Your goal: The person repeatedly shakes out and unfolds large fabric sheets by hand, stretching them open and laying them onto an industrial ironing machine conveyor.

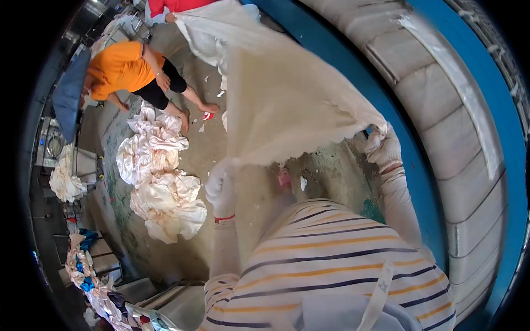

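A large white cloth (pixel 287 88) is stretched out in front of me, its near edge ragged. My left hand (pixel 222 187), in a white knitted glove with a red cuff edge, is closed at the near left corner of the cloth. On the right, my right hand (pixel 385 148), also gloved, grips the bunched right corner beside the blue machine edge. The far end of the cloth is held up by a person in red (pixel 185 4) at the top of the view.
A long padded machine bed (pixel 469 204) with a blue frame (pixel 411 160) curves along the right. A person in orange (pixel 124 66) bends near a heap of whitish cloths (pixel 165 204) on the floor. Carts and more fabric (pixel 66 179) line the left.
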Demonstrator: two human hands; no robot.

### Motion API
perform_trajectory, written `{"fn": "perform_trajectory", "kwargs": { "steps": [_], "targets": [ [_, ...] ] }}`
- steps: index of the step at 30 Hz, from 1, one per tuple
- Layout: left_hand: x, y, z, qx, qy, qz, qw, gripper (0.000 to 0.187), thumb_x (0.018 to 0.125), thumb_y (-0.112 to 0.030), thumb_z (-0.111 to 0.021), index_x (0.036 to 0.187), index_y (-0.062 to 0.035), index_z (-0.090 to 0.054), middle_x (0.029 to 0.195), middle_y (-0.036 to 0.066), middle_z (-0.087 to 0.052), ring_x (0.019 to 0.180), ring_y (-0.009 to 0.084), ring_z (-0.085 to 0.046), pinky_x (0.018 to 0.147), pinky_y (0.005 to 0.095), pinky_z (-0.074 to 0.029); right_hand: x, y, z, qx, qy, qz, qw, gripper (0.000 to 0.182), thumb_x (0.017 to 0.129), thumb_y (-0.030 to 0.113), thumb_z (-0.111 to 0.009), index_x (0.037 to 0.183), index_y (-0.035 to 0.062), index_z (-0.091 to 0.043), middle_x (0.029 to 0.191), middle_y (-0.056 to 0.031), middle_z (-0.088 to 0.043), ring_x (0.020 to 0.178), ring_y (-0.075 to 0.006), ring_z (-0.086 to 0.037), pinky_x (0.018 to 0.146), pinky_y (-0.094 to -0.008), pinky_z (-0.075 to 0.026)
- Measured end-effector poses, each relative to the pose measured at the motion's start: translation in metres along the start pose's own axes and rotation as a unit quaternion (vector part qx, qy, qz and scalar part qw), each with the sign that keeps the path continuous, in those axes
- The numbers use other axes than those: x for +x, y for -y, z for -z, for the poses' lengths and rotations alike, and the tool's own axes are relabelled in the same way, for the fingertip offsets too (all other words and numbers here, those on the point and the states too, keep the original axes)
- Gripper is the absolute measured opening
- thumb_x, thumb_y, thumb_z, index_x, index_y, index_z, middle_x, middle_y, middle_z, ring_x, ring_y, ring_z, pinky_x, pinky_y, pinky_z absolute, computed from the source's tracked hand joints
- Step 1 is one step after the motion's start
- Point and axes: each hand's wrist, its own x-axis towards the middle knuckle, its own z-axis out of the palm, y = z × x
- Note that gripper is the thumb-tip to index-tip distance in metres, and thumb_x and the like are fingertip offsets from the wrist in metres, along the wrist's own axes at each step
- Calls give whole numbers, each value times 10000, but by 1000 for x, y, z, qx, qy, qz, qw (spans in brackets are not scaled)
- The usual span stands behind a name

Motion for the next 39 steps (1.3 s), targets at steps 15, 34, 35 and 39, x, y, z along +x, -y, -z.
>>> {"fn": "perform_trajectory", "kwargs": {
  "steps": [15,34,35,39],
  "targets": [
    [-195,-125,47,-231,-51,-170,957,50,815,-8,-603,838,-49,-622,805,65,-590,710,165,-568,615,290,-468,-54,-15,91,-245,-246,-51,936,473,925,535,-490,1170,143,-590,1163,-120,-599,1116,-301,-499,1016,-504,-374],
    [-174,-130,105,-3,-153,-294,944,261,879,-90,-552,1117,15,-570,1198,135,-534,1105,244,-527,992,365,-416,-129,-97,16,-322,-34,-258,910,456,963,340,-509,1318,55,-485,1218,-113,-599,1050,-256,-608,916,-405,-494],
    [-172,-113,111,76,-92,-271,955,245,902,-91,-538,1122,4,-591,1211,133,-548,1110,240,-528,988,364,-423,-128,-68,28,-428,-31,-169,887,442,963,351,-509,1288,52,-509,1172,-104,-607,995,-234,-610,858,-381,-500],
    [-188,14,82,-143,140,-19,980,308,873,-127,-615,1155,-2,-604,1117,125,-635,1000,245,-619,867,336,-496,-112,54,85,-692,-243,55,678,400,956,348,-519,1214,45,-557,1012,-86,-620,837,-193,-594,750,-329,-495]
  ]
}}
